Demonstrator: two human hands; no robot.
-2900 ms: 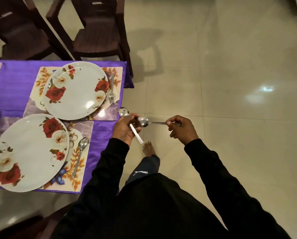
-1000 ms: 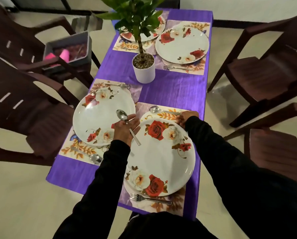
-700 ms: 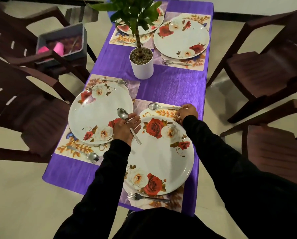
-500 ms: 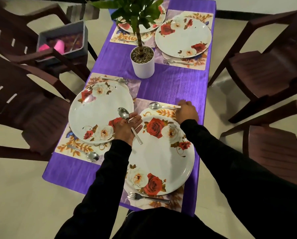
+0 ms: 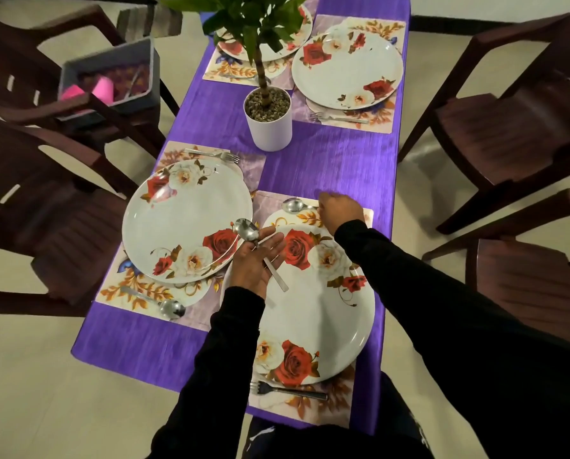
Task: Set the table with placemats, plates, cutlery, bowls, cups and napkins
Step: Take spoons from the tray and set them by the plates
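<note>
Potted plant [image 5: 267,104] mid-table on purple cloth [image 5: 330,164]; dark chairs [image 5: 515,104] around; grey bin [image 5: 111,77] on chair.

Bare purple cloth [image 5: 330,160] between potted plant [image 5: 268,122] and near placemats; chairs [image 5: 508,120] flank both sides.

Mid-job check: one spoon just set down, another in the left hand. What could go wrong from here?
1. The spare spoon lies loosely across the left hand, above two plates; it could slip and clatter onto them.
2. The near plate reaches close to the table's right edge, under the right sleeve; a drag of that arm might shift it.
3. The potted plant stands on the way to the far settings; a reach could knock it.
</note>
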